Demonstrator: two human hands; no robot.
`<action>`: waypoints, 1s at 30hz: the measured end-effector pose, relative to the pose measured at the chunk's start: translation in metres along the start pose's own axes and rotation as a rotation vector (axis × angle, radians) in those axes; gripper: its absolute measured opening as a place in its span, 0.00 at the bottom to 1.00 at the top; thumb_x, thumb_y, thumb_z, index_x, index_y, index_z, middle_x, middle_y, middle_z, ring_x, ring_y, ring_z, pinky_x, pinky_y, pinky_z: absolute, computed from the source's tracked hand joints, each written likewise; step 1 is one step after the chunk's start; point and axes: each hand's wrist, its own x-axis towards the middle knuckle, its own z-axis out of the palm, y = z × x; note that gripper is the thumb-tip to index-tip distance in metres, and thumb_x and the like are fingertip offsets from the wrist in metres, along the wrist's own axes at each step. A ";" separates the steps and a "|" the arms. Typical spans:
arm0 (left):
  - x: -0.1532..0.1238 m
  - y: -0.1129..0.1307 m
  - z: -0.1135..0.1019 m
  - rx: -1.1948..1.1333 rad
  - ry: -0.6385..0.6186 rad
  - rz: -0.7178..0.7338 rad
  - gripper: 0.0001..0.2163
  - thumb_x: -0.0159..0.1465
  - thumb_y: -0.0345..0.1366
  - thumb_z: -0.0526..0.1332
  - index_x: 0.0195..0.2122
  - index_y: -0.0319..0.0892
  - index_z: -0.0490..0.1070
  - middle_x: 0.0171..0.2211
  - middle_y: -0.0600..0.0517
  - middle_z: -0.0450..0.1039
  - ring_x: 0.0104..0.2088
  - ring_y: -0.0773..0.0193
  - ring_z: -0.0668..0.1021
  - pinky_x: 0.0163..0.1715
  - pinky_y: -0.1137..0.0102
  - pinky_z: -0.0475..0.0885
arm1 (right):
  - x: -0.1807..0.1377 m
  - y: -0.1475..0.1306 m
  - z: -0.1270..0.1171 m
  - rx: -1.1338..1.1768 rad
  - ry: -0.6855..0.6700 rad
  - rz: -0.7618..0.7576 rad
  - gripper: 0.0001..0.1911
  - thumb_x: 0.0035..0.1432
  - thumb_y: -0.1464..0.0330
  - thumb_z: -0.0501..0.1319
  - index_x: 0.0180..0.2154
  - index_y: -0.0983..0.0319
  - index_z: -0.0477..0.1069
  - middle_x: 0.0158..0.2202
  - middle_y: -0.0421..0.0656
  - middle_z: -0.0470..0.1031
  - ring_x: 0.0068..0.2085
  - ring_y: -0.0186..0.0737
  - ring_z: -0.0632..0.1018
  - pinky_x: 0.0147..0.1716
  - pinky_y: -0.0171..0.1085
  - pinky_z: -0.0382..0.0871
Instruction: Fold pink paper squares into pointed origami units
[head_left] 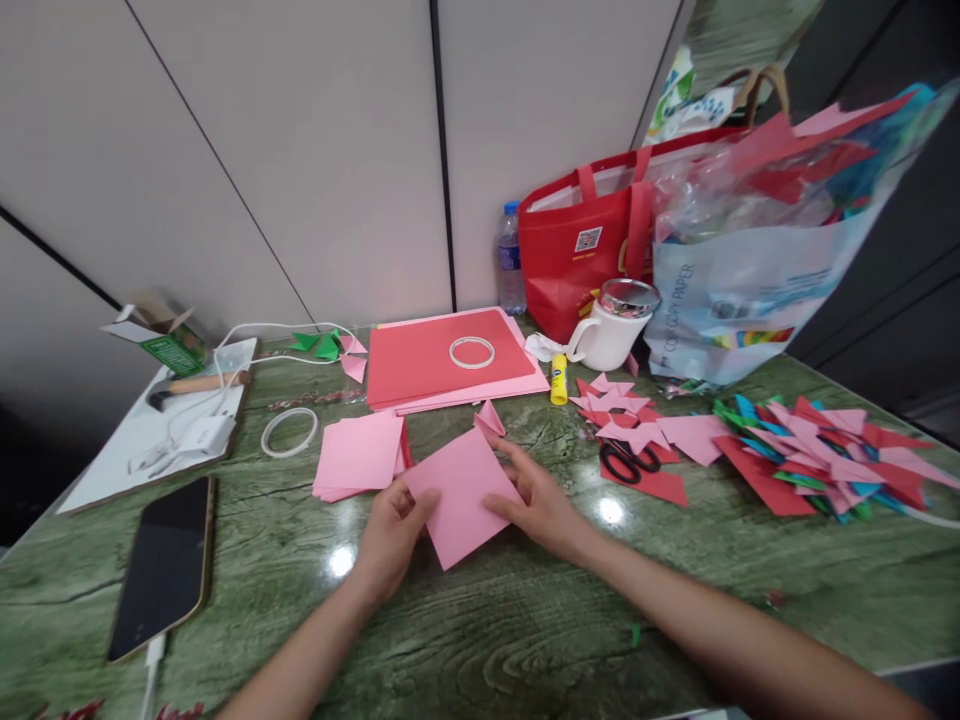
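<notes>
A pink paper square lies turned like a diamond on the green table. My left hand pinches its left corner. My right hand rests flat on its right edge, fingers spread over the paper. A stack of pink squares sits just left of it. A small folded pink piece lies right behind it.
Red and pink sheets with a tape ring lie behind. Scissors, folded paper pieces, a glue stick, a white mug, bags stand right. A phone and second tape ring lie left.
</notes>
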 end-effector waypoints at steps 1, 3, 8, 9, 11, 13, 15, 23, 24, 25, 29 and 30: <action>0.000 0.000 0.000 -0.016 0.011 -0.009 0.17 0.50 0.38 0.68 0.40 0.38 0.73 0.37 0.45 0.78 0.37 0.57 0.78 0.37 0.66 0.73 | 0.000 0.001 0.000 0.011 0.003 -0.005 0.33 0.49 0.65 0.65 0.55 0.56 0.53 0.41 0.44 0.74 0.39 0.40 0.76 0.38 0.38 0.69; 0.001 0.000 -0.001 -0.042 0.015 -0.021 0.17 0.49 0.37 0.68 0.40 0.38 0.73 0.36 0.46 0.78 0.37 0.58 0.78 0.37 0.67 0.73 | 0.001 0.002 0.000 0.033 0.010 -0.013 0.30 0.50 0.64 0.64 0.53 0.56 0.55 0.41 0.44 0.74 0.39 0.39 0.76 0.38 0.38 0.69; 0.004 -0.001 -0.003 -0.067 0.031 -0.017 0.16 0.48 0.36 0.69 0.38 0.38 0.74 0.33 0.48 0.79 0.36 0.59 0.78 0.37 0.67 0.72 | 0.003 0.002 -0.002 -0.022 0.127 -0.023 0.24 0.51 0.62 0.63 0.49 0.58 0.62 0.36 0.42 0.73 0.35 0.37 0.75 0.33 0.35 0.68; 0.004 -0.001 -0.004 -0.067 0.035 -0.016 0.16 0.48 0.36 0.69 0.38 0.38 0.74 0.33 0.48 0.79 0.36 0.59 0.78 0.38 0.67 0.72 | 0.003 0.003 -0.003 -0.045 0.160 -0.027 0.23 0.51 0.61 0.63 0.48 0.58 0.63 0.35 0.42 0.73 0.34 0.36 0.75 0.32 0.35 0.67; 0.004 -0.002 -0.005 -0.064 0.036 -0.017 0.16 0.48 0.37 0.69 0.38 0.38 0.74 0.33 0.48 0.79 0.35 0.59 0.78 0.37 0.68 0.72 | 0.004 0.004 -0.003 -0.090 0.219 -0.039 0.21 0.50 0.60 0.63 0.45 0.59 0.66 0.33 0.41 0.73 0.33 0.35 0.74 0.32 0.34 0.67; 0.005 -0.003 -0.006 -0.059 0.028 -0.017 0.17 0.48 0.37 0.69 0.39 0.38 0.73 0.33 0.47 0.78 0.34 0.60 0.78 0.37 0.68 0.72 | 0.004 0.004 -0.003 -0.133 0.265 -0.058 0.19 0.49 0.60 0.63 0.42 0.60 0.68 0.32 0.42 0.73 0.34 0.36 0.74 0.33 0.34 0.67; 0.005 -0.004 -0.006 -0.055 0.022 -0.012 0.17 0.49 0.37 0.69 0.39 0.37 0.74 0.33 0.47 0.78 0.34 0.60 0.78 0.37 0.68 0.72 | 0.004 0.005 -0.003 -0.179 0.294 -0.075 0.16 0.48 0.59 0.64 0.38 0.61 0.69 0.33 0.42 0.74 0.35 0.37 0.74 0.34 0.35 0.68; 0.004 -0.003 -0.005 -0.021 0.002 -0.032 0.15 0.47 0.38 0.70 0.36 0.37 0.75 0.31 0.48 0.78 0.30 0.63 0.77 0.32 0.72 0.71 | 0.004 0.001 -0.004 -0.294 0.332 -0.087 0.13 0.49 0.59 0.62 0.28 0.64 0.69 0.26 0.39 0.70 0.28 0.32 0.70 0.27 0.31 0.64; 0.003 -0.003 -0.005 -0.008 -0.021 -0.048 0.15 0.47 0.38 0.70 0.34 0.36 0.76 0.31 0.48 0.78 0.30 0.64 0.77 0.32 0.72 0.71 | 0.004 0.001 -0.003 -0.305 0.330 -0.088 0.14 0.50 0.59 0.62 0.28 0.64 0.68 0.25 0.39 0.69 0.27 0.32 0.69 0.27 0.31 0.64; 0.003 -0.003 -0.004 0.004 -0.045 -0.063 0.14 0.47 0.38 0.70 0.33 0.36 0.76 0.30 0.48 0.78 0.29 0.64 0.76 0.31 0.72 0.71 | 0.004 0.002 -0.004 -0.316 0.329 -0.087 0.14 0.50 0.58 0.62 0.28 0.64 0.68 0.25 0.39 0.69 0.27 0.32 0.69 0.26 0.31 0.64; 0.003 -0.005 -0.004 0.002 -0.040 -0.087 0.14 0.47 0.41 0.69 0.28 0.34 0.76 0.26 0.48 0.77 0.24 0.67 0.74 0.26 0.74 0.69 | 0.005 0.003 -0.007 -0.385 0.354 -0.097 0.15 0.54 0.58 0.58 0.29 0.64 0.68 0.25 0.40 0.71 0.27 0.34 0.72 0.27 0.32 0.66; 0.004 -0.005 -0.004 -0.008 -0.013 -0.082 0.14 0.47 0.42 0.69 0.27 0.34 0.76 0.25 0.49 0.77 0.23 0.67 0.74 0.25 0.74 0.69 | 0.005 0.002 -0.009 -0.425 0.367 -0.115 0.14 0.55 0.58 0.57 0.31 0.64 0.68 0.26 0.41 0.71 0.27 0.35 0.73 0.28 0.33 0.67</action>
